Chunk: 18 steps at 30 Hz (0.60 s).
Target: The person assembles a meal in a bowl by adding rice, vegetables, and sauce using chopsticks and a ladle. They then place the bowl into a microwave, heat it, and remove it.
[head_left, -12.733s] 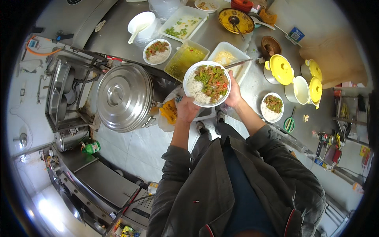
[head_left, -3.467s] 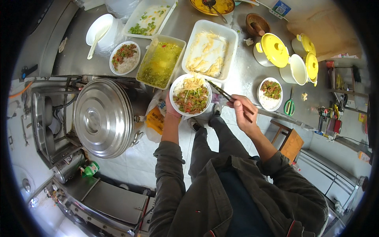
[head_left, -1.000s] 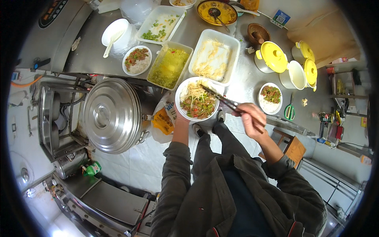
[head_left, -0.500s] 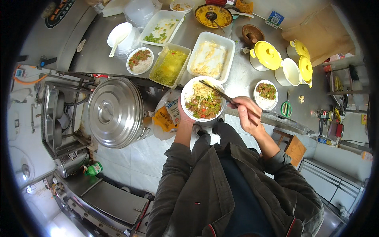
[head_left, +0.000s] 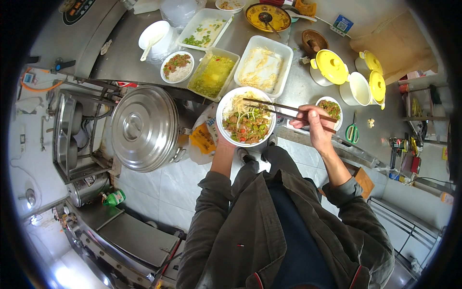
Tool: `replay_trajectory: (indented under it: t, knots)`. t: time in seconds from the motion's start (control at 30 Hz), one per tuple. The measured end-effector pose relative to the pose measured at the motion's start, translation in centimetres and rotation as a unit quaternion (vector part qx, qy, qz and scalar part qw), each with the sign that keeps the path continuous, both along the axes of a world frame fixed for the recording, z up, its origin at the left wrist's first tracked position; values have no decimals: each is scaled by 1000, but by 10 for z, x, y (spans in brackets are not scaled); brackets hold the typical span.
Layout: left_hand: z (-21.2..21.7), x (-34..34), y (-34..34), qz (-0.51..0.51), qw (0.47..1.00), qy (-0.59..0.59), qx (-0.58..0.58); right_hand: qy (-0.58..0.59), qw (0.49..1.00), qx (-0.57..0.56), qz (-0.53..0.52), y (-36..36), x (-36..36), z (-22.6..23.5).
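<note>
My left hand (head_left: pixel 224 150) holds a round white bowl (head_left: pixel 219 118) from below and its left side, in front of the counter. In the bowl lie rice, pale shreds and a chopped meat and green pepper topping (head_left: pixel 246 129). Dark chopsticks (head_left: pixel 275 104) are gripped in my right hand (head_left: pixel 317 127). Their tips are apart, over the pale shreds. Just beyond the bowl stands a white tray (head_left: pixel 289 60) with a thin scatter of pale shreds. Partly behind my right hand is another filled bowl (head_left: pixel 331 110).
A tub of yellow-green liquid (head_left: pixel 211 77), a tray with green pieces (head_left: pixel 204 31) and a filled bowl (head_left: pixel 177 67) stand on the counter. Yellow-lidded pots (head_left: pixel 332 67) and green-handled scissors (head_left: pixel 352 131) are at right. A large lidded steel pot (head_left: pixel 144 129) stands left.
My right hand has moved right, and the chopsticks have gone from nearly closed and steep to spread and flatter. The pale shreds in the bowl lie differently. The view has shifted slightly.
</note>
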<state>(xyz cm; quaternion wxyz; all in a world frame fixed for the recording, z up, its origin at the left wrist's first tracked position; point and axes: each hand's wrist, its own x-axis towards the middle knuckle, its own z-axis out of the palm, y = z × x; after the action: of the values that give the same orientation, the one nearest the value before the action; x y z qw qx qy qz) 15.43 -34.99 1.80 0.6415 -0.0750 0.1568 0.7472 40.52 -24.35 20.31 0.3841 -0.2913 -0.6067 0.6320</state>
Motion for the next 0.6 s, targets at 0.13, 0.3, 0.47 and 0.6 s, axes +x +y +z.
replay_trajectory:
  t: [0.13, 0.3, 0.47, 0.6]
  knots:
    - [-1, -1, 1, 16, 999, 25, -15, 14, 998, -49, -41, 3, 6, -5]
    - [-7, -5, -5, 19, 1000, -14, 2, -7, 996, -40, -80, -4, 11, -10]
    - [5, -5, -3, 11, 999, 9, -43, -2, 997, -17, -76, -9, 12, -6]
    - [11, -6, -2, -8, 999, -18, -35, -3, 996, -48, -75, -7, -10, -17]
